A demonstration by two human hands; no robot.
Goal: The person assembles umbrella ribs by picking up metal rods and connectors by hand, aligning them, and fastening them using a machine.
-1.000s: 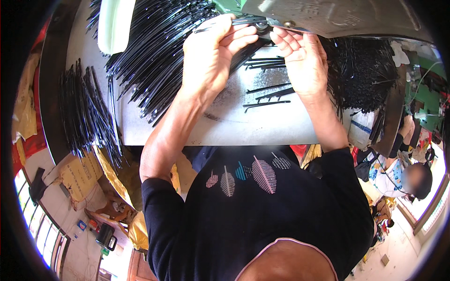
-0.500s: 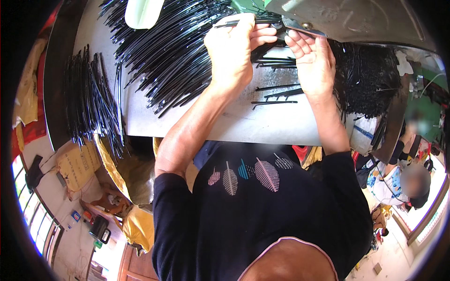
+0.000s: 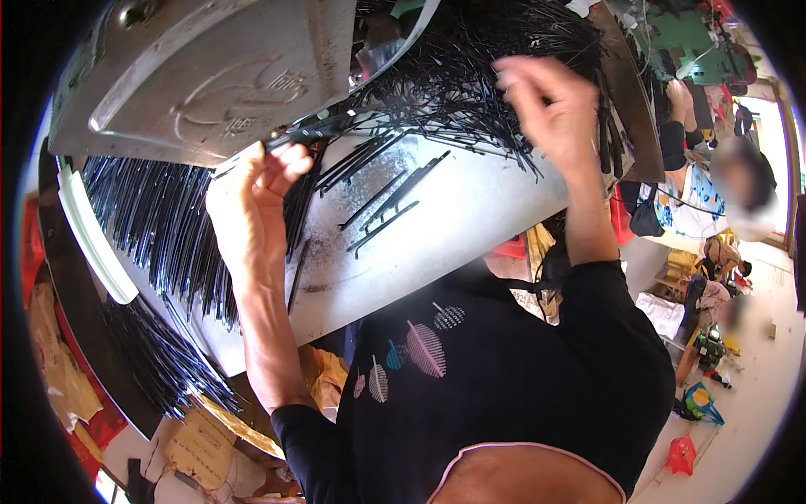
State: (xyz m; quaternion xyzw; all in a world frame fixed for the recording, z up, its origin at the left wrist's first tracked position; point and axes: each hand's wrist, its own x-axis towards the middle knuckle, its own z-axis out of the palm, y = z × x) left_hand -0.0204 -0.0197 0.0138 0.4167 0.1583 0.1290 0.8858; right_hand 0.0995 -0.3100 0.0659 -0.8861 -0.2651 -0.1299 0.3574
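Observation:
Close under the edge of a grey metal machine cover (image 3: pixel 218 80), my left hand (image 3: pixel 252 197) is closed in a pinch on a thin black strip. The cover and my fingers hide most of that strip. My right hand (image 3: pixel 554 105) hovers over a tangled heap of thin black strips (image 3: pixel 462 76), its fingers bent and smeared by motion. Whether it holds anything I cannot make out. Between my hands, several loose black strips (image 3: pixel 395 197) with small side nubs lie on the pale metal tabletop (image 3: pixel 470 214).
Dense rows of black strips (image 3: pixel 159 227) lie left of my left arm, with another bundle (image 3: pixel 168 353) over the table's left edge. A pale green curved piece (image 3: pixel 96 235) borders them. Another person (image 3: pixel 697 189) is at the far right, near green machinery (image 3: pixel 684 50).
My view has turned to the right, so the machine cover now stands at upper left. My right hand has left the cover's edge and moved over the tangled heap.

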